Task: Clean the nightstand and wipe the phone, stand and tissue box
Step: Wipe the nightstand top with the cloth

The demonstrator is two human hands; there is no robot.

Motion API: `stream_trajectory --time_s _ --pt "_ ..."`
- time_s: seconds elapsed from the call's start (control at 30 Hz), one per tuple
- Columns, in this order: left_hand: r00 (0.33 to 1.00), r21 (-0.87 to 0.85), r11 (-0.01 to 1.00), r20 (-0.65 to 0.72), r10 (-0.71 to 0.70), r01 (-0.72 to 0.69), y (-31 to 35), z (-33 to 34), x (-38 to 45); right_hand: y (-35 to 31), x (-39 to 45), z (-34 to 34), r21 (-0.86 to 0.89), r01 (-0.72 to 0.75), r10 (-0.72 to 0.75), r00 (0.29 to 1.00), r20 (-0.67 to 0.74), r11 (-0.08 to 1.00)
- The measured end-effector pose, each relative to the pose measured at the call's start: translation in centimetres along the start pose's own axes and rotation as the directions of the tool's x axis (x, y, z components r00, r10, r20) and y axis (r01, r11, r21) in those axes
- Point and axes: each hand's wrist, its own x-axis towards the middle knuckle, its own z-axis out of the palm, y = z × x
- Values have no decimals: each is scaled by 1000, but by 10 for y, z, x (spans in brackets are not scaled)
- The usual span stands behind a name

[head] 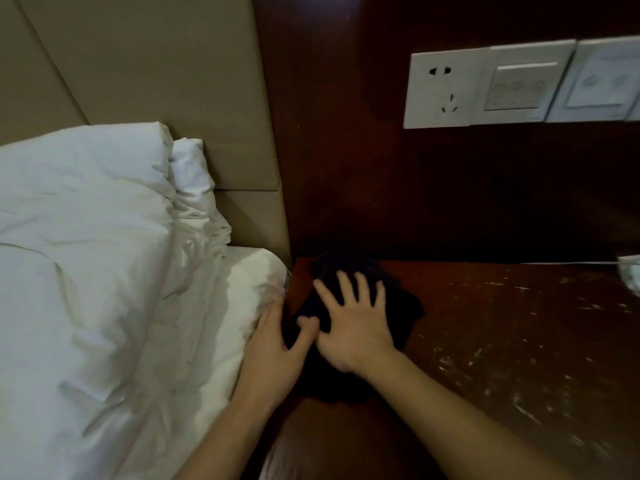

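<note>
While my right hand (353,327) presses the dark cloth (405,306) flat on the nightstand (502,341), I judge that I am wiping the wooden top, working its corner next to the bed (104,271). From the head view, the phone, stand and tissue box do not show; only a pale, blurred object (630,275) sits at the right edge, and I cannot tell what it is. Pale streaks and specks mark the wood to my right, so the next move probably calls for dragging the cloth across that stretch with steady pressure. My right hand is spread wide, fingers straight on the cloth, grasping nothing. My left hand (277,348) rests relaxed against the white bedding at the mattress edge, its thumb touching the cloth, holding nothing. Above, a socket and switch panel (485,84) sits on the dark wall.
</note>
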Motion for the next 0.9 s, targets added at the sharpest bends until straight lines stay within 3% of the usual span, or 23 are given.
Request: stream_trajectory --time_s 0.07,0.2,0.3,0.43,0.57,0.77,0.9 --pt "1000 7 1000 8 1 -1 2 0 -4 16 -29 1 2 41 -41 999 -15 999" --pt "1000 2 1000 -15 -22 22 10 -4 -13 87 -61 -13 -3 -120 120 993 3 993" --pt "997 68 997 -54 51 -48 24 -5 -37 95 -79 -15 5 -186 186 983 5 983" --pt "999 -11 999 14 49 -49 47 22 -101 50 -137 -2 47 -61 62 998 -27 997" --pt "983 124 978 99 157 -168 45 34 -125 54 -181 -2 74 87 -89 996 25 993" --pt "983 221 960 89 158 -174 47 32 -119 154 -190 -16 0 -159 159 987 -7 987" --pt "991 173 976 17 130 -131 52 34 -114 119 -211 -10 18 -167 167 986 2 986"
